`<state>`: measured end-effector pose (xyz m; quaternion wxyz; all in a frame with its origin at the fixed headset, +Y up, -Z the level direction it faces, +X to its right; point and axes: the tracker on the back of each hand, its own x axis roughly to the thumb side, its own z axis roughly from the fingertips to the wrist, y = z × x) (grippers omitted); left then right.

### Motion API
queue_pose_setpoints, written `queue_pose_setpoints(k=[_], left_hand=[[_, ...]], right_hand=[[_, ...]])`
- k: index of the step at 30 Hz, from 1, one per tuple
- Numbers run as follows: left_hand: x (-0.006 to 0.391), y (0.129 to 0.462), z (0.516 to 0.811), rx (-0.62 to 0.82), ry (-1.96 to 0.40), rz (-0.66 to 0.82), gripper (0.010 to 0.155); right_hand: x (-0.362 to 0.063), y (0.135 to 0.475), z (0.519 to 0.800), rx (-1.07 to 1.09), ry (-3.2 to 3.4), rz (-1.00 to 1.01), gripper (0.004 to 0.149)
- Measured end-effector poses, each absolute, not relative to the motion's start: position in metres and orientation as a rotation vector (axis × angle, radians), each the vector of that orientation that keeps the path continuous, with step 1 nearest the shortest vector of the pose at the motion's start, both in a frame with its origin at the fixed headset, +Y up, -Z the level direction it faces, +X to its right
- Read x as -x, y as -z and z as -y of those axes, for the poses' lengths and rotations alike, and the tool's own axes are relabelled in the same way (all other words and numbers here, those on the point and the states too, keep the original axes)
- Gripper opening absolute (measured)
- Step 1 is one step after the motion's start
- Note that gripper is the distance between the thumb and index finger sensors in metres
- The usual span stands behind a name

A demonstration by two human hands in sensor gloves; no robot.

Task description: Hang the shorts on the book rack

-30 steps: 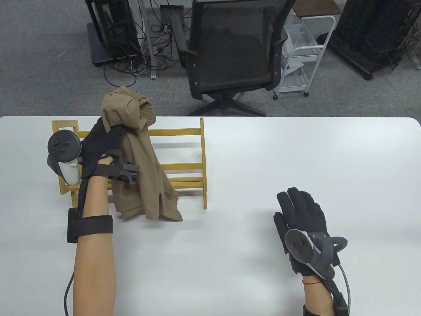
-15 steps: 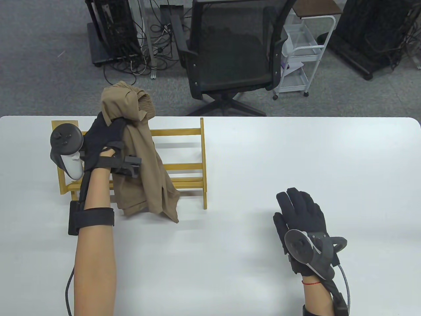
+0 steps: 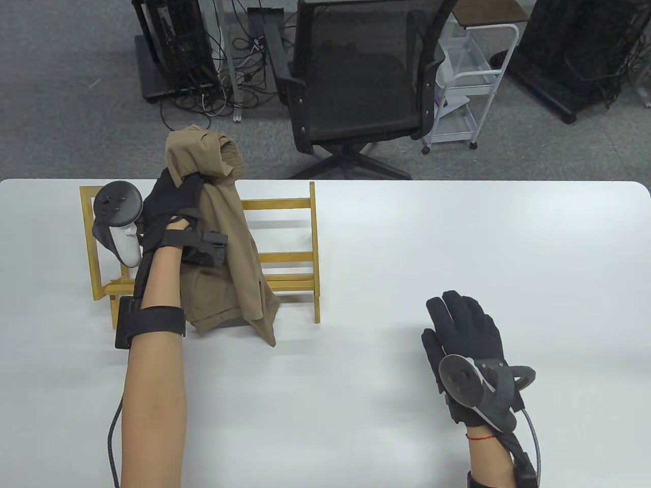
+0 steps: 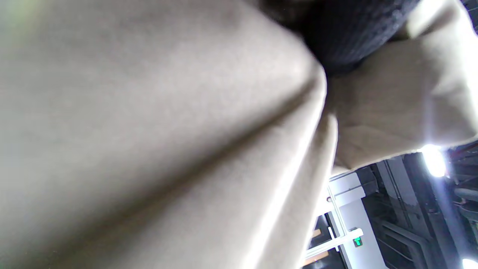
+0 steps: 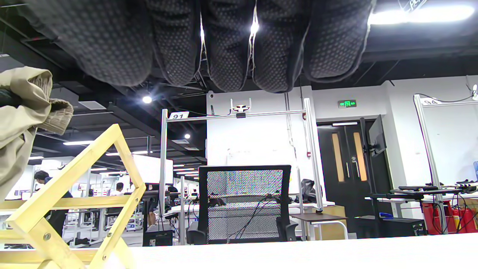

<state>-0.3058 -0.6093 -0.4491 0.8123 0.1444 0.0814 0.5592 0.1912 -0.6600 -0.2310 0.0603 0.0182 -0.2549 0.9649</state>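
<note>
The tan shorts hang from my left hand, which grips them near the waistband and holds them up over the wooden book rack at the table's left. The fabric drapes down in front of the rack, its hem near the table. In the left wrist view the shorts fill the frame. In the right wrist view the shorts and the rack show at the left. My right hand rests flat on the table at the right, fingers together, holding nothing.
The white table spreads to the right of the rack. A black office chair stands beyond the far edge, with a white cart to its right and cables on the floor.
My left hand has moved a little to the right with the shorts, and the hanging fabric has swung along. My right hand has not moved.
</note>
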Motion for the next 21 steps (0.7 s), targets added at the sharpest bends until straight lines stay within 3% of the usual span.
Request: queue_pose_setpoints(k=[21], left_hand=[[0.307, 0.479, 0.648, -0.215, -1.143, -0.37, 0.048]], right_hand=[[-0.192, 0.232, 0.662, -0.044, -2.928, 0.761, 0.057]])
